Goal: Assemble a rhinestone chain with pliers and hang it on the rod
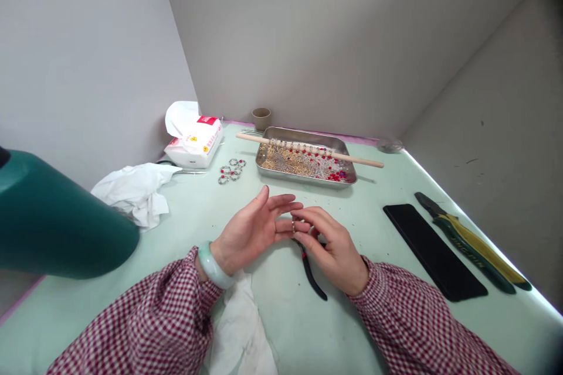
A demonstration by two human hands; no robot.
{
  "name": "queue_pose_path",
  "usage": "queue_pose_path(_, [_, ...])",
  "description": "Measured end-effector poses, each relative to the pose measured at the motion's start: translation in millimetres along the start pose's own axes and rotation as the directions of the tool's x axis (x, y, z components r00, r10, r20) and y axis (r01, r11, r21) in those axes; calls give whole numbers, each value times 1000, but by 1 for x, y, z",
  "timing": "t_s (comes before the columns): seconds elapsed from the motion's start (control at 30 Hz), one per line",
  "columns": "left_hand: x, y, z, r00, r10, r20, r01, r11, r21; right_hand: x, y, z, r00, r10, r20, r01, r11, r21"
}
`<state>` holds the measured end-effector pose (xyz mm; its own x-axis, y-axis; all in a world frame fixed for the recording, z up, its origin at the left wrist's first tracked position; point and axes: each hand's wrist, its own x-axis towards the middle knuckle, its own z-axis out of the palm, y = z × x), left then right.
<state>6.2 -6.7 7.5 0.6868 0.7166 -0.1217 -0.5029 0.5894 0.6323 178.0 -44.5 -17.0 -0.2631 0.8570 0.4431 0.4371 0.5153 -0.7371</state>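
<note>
Pliers (314, 279) partly under right hand (336, 249), tray (303, 179) beyond. Right fingertips pinch ring (294, 224), band crosswise on finger of left hand (250, 225), palm open.

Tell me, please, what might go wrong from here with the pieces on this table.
The ring, pinched by the right grip at a finger of the open left grip, might slip and drop. The round rod lies loose across the tray, so a bump could roll it and disturb the beaded pieces on it. The black-handled tool lies close by the right grip and could get knocked.
</note>
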Motion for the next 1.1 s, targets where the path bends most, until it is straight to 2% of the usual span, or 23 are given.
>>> queue_pose_path(0.1, [0,-3,1,997,-31,69,33,999,-23,-1,1,3,999,-37,27,36,999,38])
queue_pose_path(0.2, [-1,-5,1,994,-35,107,41,998,-56,-1,1,5,999,-11,32,8,994,108])
queue_pose_path(0.37, [-2,-5,3,989,-8,150,23,995,-98,-3,2,7,993,96,62,-109,957,269])
queue_pose_path(0.53, [-3,-6,7,983,82,167,-77,996,-37,-6,4,9,960,249,132,-282,843,459])
queue_pose_path(0.67, [-4,-8,10,976,94,199,-92,996,-15,-5,3,10,945,306,112,-322,823,468])
queue_pose_path(0.93, [-4,-8,12,965,41,260,-16,995,-98,0,-1,10,967,221,125,-254,857,448])
queue_pose_path(1.1, [-4,-7,16,972,55,227,-13,983,-183,2,-1,9,926,293,237,-376,770,516])
